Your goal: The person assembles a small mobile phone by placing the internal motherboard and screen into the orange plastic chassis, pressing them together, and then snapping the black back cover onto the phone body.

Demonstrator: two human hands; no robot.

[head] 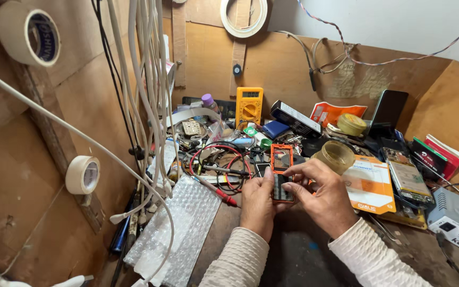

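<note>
Both my hands pinch the small orange phone (pixel 281 172) mid-bench: left hand (pixel 257 204) grips its left edge, right hand (pixel 322 199) fingers its right side. Clutter everywhere, so one slip could drop it into the red wires (pixel 213 159).

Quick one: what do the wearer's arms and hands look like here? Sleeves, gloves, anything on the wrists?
Both arms wear long cream-white sleeves in a textured, ribbed knit, ending at the wrists. The left hand and right hand are bare: no gloves. No rings, watch or straps show from this view.
</note>
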